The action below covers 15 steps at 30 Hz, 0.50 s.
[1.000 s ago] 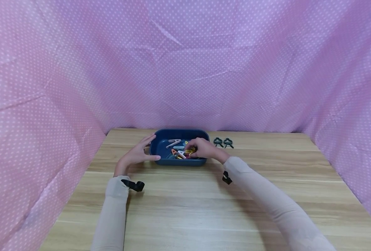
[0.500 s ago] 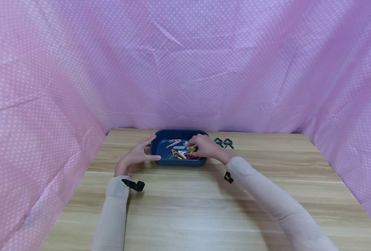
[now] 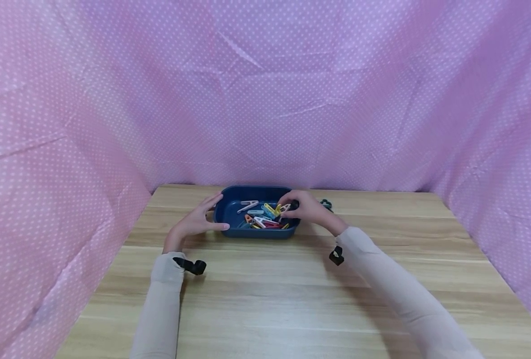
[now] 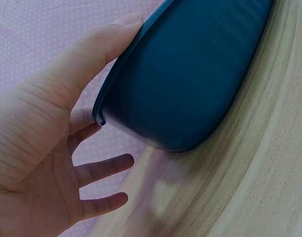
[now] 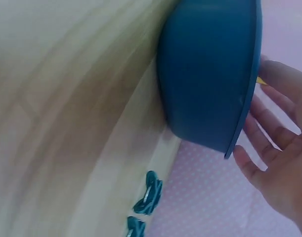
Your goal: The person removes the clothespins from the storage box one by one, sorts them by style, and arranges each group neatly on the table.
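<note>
A dark blue tray [image 3: 256, 233] stands at the back of the table with a heap of colourful clothespins [image 3: 265, 222] in its right half. My left hand [image 3: 195, 218] rests against its left end, thumb on the rim [image 4: 104, 98] and fingers spread, two of them free of the tray in the left wrist view. Over the right end, my right hand [image 3: 306, 207] pinches a yellow clip [image 3: 278, 209] among the clothespins. In the right wrist view only a yellow tip [image 5: 261, 80] shows by the fingers; the tray wall hides the rest.
A dark green flower-shaped clip [image 3: 326, 204] lies on the wooden table [image 3: 265, 299] right of the tray. The right wrist view shows a second green clip [image 5: 136, 227] beside it. Pink dotted cloth [image 3: 265, 99] hangs behind the table and at both sides.
My right hand has drawn back to the right and slightly up, uncovering more clothespins, and now overlaps one green clip on the table. The left hand and tray stay nearly still.
</note>
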{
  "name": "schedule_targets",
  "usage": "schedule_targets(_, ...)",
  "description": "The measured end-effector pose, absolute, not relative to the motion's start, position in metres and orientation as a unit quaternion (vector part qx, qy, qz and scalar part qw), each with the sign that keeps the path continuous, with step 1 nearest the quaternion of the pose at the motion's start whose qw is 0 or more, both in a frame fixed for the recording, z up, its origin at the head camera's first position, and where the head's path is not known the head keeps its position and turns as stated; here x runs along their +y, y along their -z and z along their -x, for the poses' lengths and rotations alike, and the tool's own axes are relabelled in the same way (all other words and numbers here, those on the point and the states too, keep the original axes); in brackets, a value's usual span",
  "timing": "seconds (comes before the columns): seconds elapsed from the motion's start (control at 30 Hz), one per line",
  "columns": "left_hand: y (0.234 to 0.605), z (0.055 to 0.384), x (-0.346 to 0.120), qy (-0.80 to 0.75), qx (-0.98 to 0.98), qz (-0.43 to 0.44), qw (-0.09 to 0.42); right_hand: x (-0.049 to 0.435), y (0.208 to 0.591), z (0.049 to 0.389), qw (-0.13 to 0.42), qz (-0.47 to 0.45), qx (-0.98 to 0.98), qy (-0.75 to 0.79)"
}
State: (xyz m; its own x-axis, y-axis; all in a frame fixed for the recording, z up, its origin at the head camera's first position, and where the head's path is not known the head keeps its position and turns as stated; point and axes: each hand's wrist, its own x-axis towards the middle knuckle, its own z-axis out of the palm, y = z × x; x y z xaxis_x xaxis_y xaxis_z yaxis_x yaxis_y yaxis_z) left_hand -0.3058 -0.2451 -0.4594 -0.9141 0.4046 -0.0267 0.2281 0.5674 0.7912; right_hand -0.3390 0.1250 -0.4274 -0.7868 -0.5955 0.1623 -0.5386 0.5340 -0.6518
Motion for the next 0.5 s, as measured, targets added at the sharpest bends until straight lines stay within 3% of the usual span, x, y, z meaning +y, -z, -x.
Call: schedule_targets(0.5, 0.462, 0.308, -0.246, -0.434, 0.879, -0.166, 0.110, 0.174, 0.426, 0.335, -0.031, 0.195, 0.778, 0.596)
